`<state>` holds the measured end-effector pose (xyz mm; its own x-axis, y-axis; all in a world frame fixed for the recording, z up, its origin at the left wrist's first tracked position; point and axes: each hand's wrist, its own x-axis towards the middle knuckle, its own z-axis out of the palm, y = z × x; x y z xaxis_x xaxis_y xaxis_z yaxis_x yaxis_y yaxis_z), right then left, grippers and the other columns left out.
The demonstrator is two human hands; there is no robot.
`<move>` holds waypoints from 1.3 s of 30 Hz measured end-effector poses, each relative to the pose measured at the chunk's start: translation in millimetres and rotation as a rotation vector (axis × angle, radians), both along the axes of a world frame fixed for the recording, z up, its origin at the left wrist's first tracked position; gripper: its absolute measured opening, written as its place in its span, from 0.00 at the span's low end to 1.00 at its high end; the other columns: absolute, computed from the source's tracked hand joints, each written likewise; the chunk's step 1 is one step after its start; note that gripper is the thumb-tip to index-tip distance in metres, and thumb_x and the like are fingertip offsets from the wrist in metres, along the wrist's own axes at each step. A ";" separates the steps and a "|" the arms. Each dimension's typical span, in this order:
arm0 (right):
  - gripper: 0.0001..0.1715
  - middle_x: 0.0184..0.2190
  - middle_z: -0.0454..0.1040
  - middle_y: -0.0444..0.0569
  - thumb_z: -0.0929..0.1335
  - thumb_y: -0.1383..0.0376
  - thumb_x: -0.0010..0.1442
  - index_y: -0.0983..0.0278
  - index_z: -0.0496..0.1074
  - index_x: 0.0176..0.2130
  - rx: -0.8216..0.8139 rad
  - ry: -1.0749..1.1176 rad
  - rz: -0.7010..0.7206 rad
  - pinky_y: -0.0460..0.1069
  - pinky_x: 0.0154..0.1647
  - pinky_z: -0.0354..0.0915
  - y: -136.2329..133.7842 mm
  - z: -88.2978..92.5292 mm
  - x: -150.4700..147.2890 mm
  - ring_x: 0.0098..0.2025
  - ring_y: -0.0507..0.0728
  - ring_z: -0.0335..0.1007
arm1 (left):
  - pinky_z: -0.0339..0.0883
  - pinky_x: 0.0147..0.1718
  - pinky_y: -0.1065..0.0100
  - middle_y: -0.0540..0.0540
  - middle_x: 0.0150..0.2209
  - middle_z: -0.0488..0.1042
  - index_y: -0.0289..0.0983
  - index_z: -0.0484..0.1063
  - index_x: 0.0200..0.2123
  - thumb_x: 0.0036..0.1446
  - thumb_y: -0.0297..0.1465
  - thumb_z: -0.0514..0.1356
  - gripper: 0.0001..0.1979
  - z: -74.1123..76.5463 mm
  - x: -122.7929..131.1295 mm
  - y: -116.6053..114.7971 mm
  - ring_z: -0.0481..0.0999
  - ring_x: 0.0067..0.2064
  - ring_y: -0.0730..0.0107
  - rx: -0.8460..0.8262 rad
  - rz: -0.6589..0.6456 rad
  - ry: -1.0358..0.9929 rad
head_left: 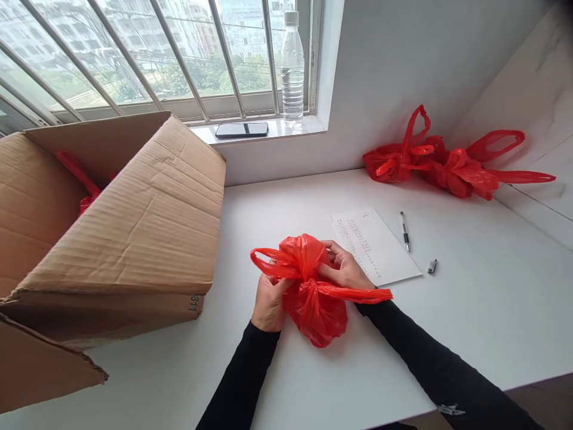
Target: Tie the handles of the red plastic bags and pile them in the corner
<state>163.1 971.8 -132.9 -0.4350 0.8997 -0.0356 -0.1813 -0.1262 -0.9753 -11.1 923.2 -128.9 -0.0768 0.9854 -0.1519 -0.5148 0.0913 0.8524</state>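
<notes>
A red plastic bag (316,307) lies on the white table (470,310) in front of me, its handles pulled out to both sides. My left hand (268,301) grips the bag's left side near the knot, fingers closed on the plastic. My right hand (344,267) holds the top of the bag at the knot, fingers curled round the plastic. Both arms wear black sleeves.
A large open cardboard box (134,221) with red bags inside stands at the left. Two more red bags (441,161) lie at the back right by the wall. A printed sheet (373,245), a pen (404,230) and its cap (432,266) lie nearby. A phone (242,129) and water bottle (292,71) rest on the windowsill.
</notes>
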 end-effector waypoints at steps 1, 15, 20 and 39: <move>0.18 0.40 0.78 0.45 0.74 0.55 0.59 0.57 0.71 0.47 0.011 -0.003 -0.028 0.53 0.46 0.69 0.2 -0.7 0.1 0.42 0.58 0.74 | 0.73 0.41 0.64 0.45 0.36 0.82 0.37 0.78 0.40 0.47 0.32 0.74 0.16 -0.2 0.9 -0.4 0.81 0.39 0.59 -0.002 -0.015 0.000; 0.23 0.43 0.79 0.48 0.74 0.50 0.57 0.58 0.73 0.48 -0.057 -0.041 -0.017 0.57 0.48 0.71 0.4 2.9 -0.2 0.45 0.61 0.76 | 0.73 0.45 0.62 0.44 0.43 0.82 0.39 0.76 0.48 0.51 0.31 0.72 0.19 -2.0 1.5 -1.9 0.81 0.45 0.57 -0.001 -0.047 -0.018; 0.22 0.41 0.80 0.48 0.74 0.50 0.58 0.59 0.74 0.47 -0.077 0.047 -0.101 0.55 0.44 0.71 3.3 0.9 1.4 0.41 0.60 0.76 | 0.74 0.45 0.59 0.38 0.44 0.81 0.36 0.76 0.45 0.51 0.34 0.72 0.18 -5.0 5.1 -2.8 0.81 0.46 0.53 -0.062 -0.176 -0.020; 0.18 0.45 0.79 0.49 0.71 0.53 0.61 0.60 0.77 0.46 0.112 -0.120 -0.081 0.55 0.49 0.68 2.3 2.1 3.1 0.48 0.61 0.74 | 0.73 0.43 0.62 0.46 0.39 0.81 0.39 0.77 0.39 0.53 0.31 0.64 0.09 -2.6 2.7 0.1 0.79 0.46 0.57 -0.124 0.046 -0.179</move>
